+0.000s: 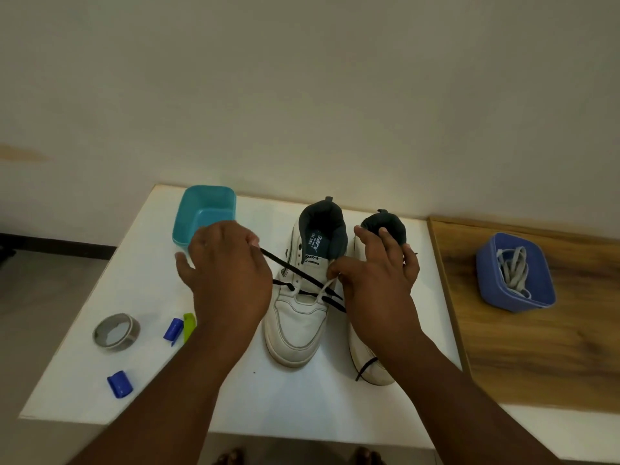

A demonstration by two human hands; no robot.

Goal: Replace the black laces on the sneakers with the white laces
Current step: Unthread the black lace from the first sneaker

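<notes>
Two white sneakers stand on the white table (pixel 281 397), toes towards me. The left sneaker (pixel 298 323) has a black lace (pixel 288 265) running loosely across its lower eyelets. My left hand (pixel 228 273) pinches one end of that lace and holds it taut to the left. My right hand (pixel 375 276) pinches the shoe's right eyelet flap where the lace crosses. The right sneaker (pixel 372 367) is mostly hidden under my right arm, with a black lace end (pixel 365 365) lying on its toe. White laces (pixel 513 270) lie in a blue-violet tub (pixel 516 298) at the right.
An empty teal tub (pixel 204 209) stands at the table's back left. A roll of grey tape (pixel 116 331), two blue clips (pixel 173 329) (pixel 119 384) and a green clip (pixel 189 325) lie front left. A wooden board (pixel 536 357) holds the violet tub. A wall rises just behind.
</notes>
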